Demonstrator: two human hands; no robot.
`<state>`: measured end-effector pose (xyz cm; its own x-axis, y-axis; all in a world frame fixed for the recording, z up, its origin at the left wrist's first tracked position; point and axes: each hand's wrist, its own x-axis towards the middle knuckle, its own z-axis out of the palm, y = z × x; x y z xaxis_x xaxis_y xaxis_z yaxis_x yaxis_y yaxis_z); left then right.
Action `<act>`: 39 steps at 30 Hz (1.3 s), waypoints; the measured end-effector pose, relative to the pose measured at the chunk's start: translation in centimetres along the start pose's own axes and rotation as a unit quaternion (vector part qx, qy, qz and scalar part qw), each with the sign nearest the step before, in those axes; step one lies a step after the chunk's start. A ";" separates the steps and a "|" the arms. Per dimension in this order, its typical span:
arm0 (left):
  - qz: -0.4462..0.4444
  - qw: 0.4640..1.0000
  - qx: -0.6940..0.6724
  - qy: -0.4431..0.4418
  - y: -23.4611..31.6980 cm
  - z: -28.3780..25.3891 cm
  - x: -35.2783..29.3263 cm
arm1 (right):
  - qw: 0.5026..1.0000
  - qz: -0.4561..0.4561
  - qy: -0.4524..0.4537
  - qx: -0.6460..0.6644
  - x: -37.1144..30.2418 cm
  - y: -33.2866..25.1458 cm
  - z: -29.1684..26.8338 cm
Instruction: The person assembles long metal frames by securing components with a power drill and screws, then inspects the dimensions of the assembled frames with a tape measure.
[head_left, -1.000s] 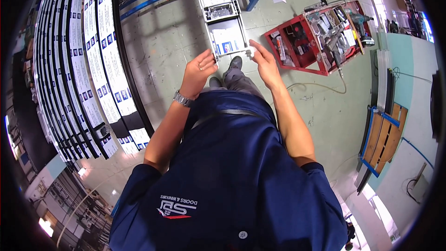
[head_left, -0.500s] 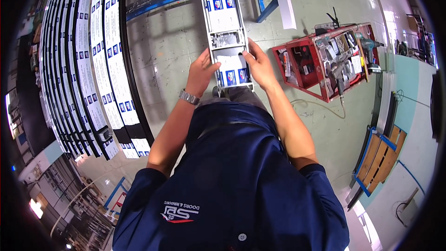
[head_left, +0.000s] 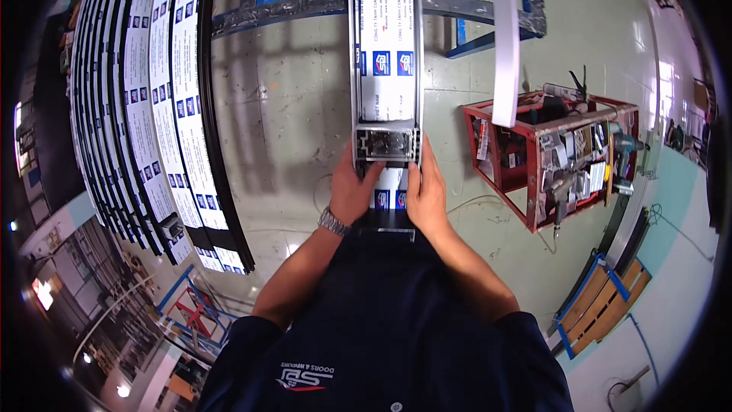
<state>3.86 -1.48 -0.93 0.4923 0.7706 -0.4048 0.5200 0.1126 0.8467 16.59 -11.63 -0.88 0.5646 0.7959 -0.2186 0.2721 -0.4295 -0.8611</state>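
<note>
A long aluminium profile (head_left: 387, 91) with white film and blue printed marks runs from the far edge of the view toward my body. Across it, between my hands, shows a short silver and dark block-like section (head_left: 389, 143) with a hollow, ribbed face; I cannot tell whether it is a separate piece. My left hand (head_left: 351, 189), below a metal watch, grips the left side, thumb on the near part. On the right side my right hand (head_left: 428, 192) does the same, fingers along the edge. The undersides of both grips are hidden.
Blue-framed trestles (head_left: 297, 9) stand under the profile. A red tool rack (head_left: 499, 156) with drills and small parts is at right, beside a pale upright strip (head_left: 505, 46). Long film-covered profiles (head_left: 187, 107) are racked at left. A wooden-slatted blue frame (head_left: 606, 301) leans lower right.
The profile's near end and both my hands have come closer to my body. The block-like section now shows its hollow face more, and the hands hold alongside it.
</note>
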 end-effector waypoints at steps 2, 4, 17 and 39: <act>-0.030 0.999 0.005 -0.012 0.4 -0.1 0.0 | 1.000 0.008 -0.014 0.002 -0.2 0.3 0.0; -0.048 0.999 0.002 -0.002 0.9 0.1 0.0 | 1.000 0.007 -0.017 -0.002 -0.5 0.8 0.0; -0.127 0.991 -0.028 -0.009 0.2 0.0 0.5 | 0.998 0.013 -0.043 -0.042 0.0 1.5 -0.1; 0.108 0.993 0.027 0.046 -3.3 0.6 1.8 | 0.990 0.101 0.097 0.009 -7.2 4.6 -0.7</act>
<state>3.44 -0.88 -4.69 0.5322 0.8269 -0.1815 0.4476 -0.0929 0.8894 14.30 -19.56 -2.94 0.7451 0.5976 -0.2961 0.1261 -0.5622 -0.8173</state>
